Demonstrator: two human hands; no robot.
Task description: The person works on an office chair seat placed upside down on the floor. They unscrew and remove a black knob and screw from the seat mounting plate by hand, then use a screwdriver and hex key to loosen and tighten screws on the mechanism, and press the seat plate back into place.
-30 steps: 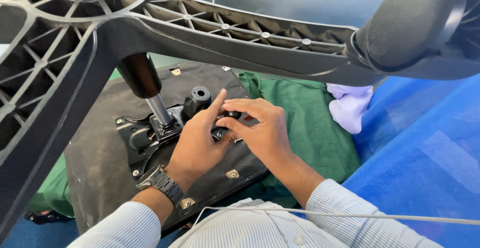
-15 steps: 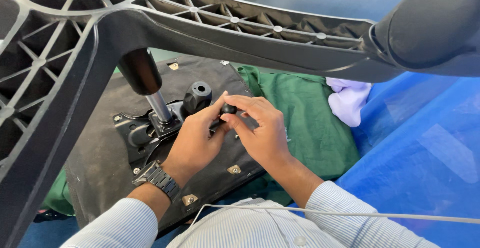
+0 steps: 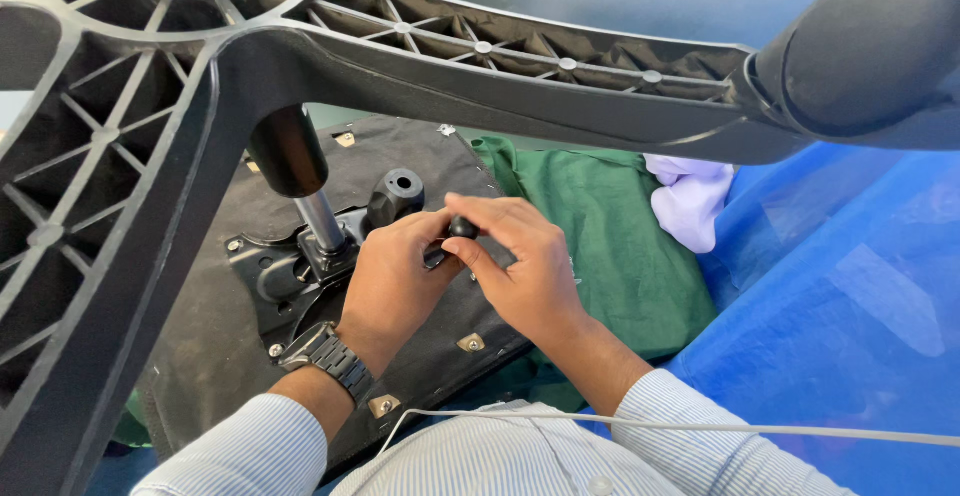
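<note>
- Head view, taking the chrome gas-lift post point(image 3: 322, 221) as your landmark: your left hand point(image 3: 392, 281) lies just right of the post, fingers curled and pressed together around the near side of a small black knob point(image 3: 461, 227) on a short lever.
- Your right hand point(image 3: 520, 261) comes in from further right of the post, thumb and forefinger pinching that same knob, so both hands meet on it.
- Knob sits right of the post, just beside the round black socket point(image 3: 398, 192) of the seat mechanism point(image 3: 270, 276), which is bolted to the upturned seat underside point(image 3: 200, 356) at the post's foot.
- Above the post the black plastic star base point(image 3: 480, 66) spreads across the top of the view, one arm ending in a caster point(image 3: 860, 51) far right.
- Right of the post, beyond your hands, a green cloth point(image 3: 620, 246) lies under the seat, with a pale lilac cloth point(image 3: 690, 201) and blue sheeting point(image 3: 850, 336) further on.
- A dark wristwatch point(image 3: 325, 356) sits on your left wrist, below the post.
</note>
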